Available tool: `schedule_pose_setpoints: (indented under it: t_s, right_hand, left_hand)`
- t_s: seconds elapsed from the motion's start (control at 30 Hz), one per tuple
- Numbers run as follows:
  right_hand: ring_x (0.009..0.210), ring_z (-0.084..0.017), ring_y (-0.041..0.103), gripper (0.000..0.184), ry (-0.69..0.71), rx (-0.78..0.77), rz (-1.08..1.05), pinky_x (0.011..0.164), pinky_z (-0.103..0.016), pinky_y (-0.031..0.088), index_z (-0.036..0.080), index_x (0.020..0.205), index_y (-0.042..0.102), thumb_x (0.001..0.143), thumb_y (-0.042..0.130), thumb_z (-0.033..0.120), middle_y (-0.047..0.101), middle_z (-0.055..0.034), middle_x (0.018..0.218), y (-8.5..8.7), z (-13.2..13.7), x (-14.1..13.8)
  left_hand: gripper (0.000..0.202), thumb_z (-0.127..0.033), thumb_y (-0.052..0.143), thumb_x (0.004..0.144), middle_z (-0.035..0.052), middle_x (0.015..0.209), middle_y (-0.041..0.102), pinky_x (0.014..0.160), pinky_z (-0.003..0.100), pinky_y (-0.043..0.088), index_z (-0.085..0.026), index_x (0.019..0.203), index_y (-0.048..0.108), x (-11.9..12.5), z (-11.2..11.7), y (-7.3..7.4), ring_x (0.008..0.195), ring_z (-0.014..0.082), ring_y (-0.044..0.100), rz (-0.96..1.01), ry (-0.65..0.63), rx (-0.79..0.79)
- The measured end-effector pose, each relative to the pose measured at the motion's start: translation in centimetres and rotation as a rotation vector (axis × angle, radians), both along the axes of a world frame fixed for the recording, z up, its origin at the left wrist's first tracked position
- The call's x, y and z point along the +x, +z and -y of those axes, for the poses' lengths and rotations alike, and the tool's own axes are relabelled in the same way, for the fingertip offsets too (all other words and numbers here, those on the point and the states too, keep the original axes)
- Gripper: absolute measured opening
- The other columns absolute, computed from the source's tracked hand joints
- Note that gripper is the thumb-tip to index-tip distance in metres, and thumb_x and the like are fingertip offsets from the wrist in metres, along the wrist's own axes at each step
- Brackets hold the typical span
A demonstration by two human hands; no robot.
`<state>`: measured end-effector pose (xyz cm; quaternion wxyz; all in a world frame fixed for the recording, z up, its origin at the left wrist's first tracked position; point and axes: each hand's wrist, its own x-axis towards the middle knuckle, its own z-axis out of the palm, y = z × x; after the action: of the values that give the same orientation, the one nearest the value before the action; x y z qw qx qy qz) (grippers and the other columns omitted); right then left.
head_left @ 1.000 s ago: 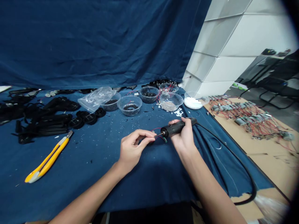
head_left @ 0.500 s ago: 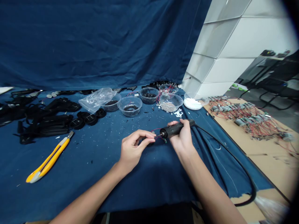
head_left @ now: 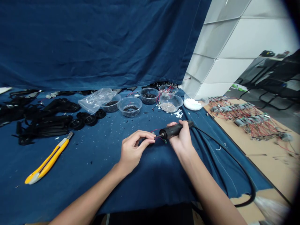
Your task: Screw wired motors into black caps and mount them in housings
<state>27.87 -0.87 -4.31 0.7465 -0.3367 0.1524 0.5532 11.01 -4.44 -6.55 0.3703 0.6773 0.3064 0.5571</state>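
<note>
My right hand is wrapped round a black corded electric screwdriver, held nearly level with its bit pointing left. At the tip of the bit, my left hand is closed in a pinch; whatever sits between thumb and forefinger is too small to make out. Just behind the fingertips show a thin red wire and a small green piece, partly hidden by the hand and the tool. The black cord runs from the screwdriver's back end down to the right.
Clear plastic bowls of small dark and pale parts stand behind my hands, beside a plastic bag. A yellow utility knife and black plastic parts lie left. Small motors with red wires cover cardboard at right.
The view has shifted very slightly. Both hands and the screwdriver stay in nearly the same pose, bit still at the left fingertips.
</note>
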Motion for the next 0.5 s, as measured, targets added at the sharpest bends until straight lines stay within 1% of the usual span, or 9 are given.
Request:
schedule_pose_setpoints:
  t_s: [0.13, 0.33, 0.5]
  right_hand:
    - [0.055, -0.007, 0.049, 0.014, 0.007, 0.002, 0.013, 0.05, -0.018, 0.052, 0.016, 0.073, 0.041, 0.082, 0.051, 0.017, 0.046, 0.0032, 0.063, -0.05, 0.05, -0.05]
    - [0.055, -0.006, 0.048, 0.015, 0.018, 0.004, -0.004, 0.05, -0.018, 0.052, 0.016, 0.073, 0.04, 0.082, 0.051, 0.017, 0.045, 0.0034, 0.063, -0.29, 0.0, 0.15]
    - [0.055, -0.006, 0.048, 0.015, 0.024, 0.021, -0.026, 0.05, -0.018, 0.052, 0.017, 0.073, 0.039, 0.082, 0.051, 0.017, 0.044, 0.0036, 0.064, -0.55, -0.05, 0.25]
  left_hand:
    - [0.006, -0.014, 0.066, 0.084, 0.0008, 0.087, 0.07, 0.08, 0.029, 0.053, -0.02, 0.086, 0.067, -0.03, 0.07, -0.13, 0.085, 0.016, 0.068, -0.002, 0.018, -0.001]
    - [0.007, -0.014, 0.066, 0.084, 0.0007, 0.088, 0.07, 0.081, 0.029, 0.054, -0.02, 0.087, 0.068, 0.02, 0.0, -0.15, 0.087, 0.0158, 0.068, -0.014, 0.014, 0.004]
    - [0.007, -0.013, 0.067, 0.084, 0.0001, 0.089, 0.072, 0.084, 0.03, 0.055, -0.02, 0.086, 0.069, 0.22, 0.09, -0.24, 0.088, 0.0159, 0.069, 0.042, 0.023, 0.011]
